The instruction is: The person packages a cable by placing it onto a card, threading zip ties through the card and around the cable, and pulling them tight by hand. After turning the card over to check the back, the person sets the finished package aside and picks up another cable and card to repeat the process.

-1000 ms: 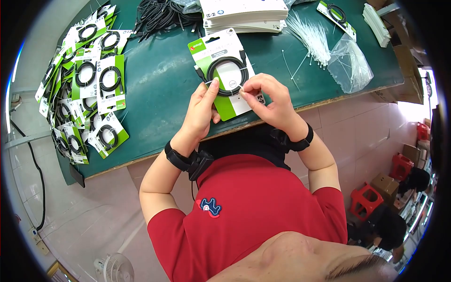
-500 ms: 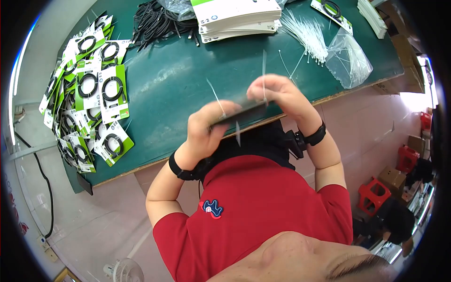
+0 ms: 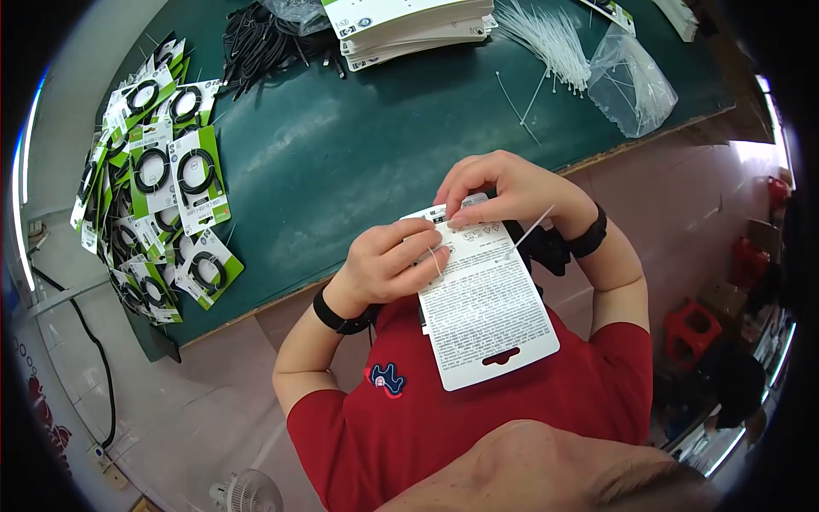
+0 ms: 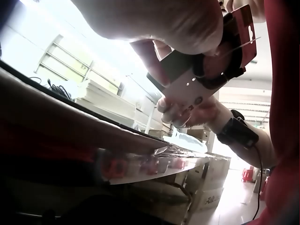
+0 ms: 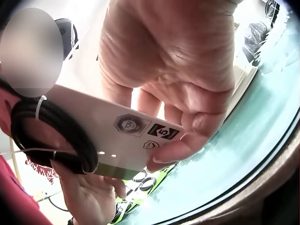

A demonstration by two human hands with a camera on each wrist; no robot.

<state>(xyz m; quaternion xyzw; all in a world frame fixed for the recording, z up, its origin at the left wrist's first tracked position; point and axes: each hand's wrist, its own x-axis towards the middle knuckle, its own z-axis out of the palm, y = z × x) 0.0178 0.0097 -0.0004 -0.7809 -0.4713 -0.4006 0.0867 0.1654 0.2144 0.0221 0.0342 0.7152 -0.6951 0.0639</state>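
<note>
Both hands hold a printed card (image 3: 486, 299), its text side up in the head view, above the person's lap. The left hand (image 3: 394, 260) grips the card's left edge, fingers over a thin tie. Fingers of the right hand (image 3: 512, 192) pinch the edge farthest from the body. A white cable tie (image 3: 534, 229) sticks up from the card's right side. On the card's other face, the right wrist view shows a coiled black cable (image 5: 51, 133) bound by white ties, and two small holes beside it.
Carded cables (image 3: 149, 171) are heaped at the table's left. Along the back lie loose black cables (image 3: 264, 47), a stack of cards (image 3: 409, 30), white cable ties (image 3: 546, 43) and a clear bag (image 3: 631, 81). The table's front edge (image 3: 256, 311) runs beside the hands.
The card has been turned over from its cable side to its text side and now lies nearer the body. Both hands have moved to its far end.
</note>
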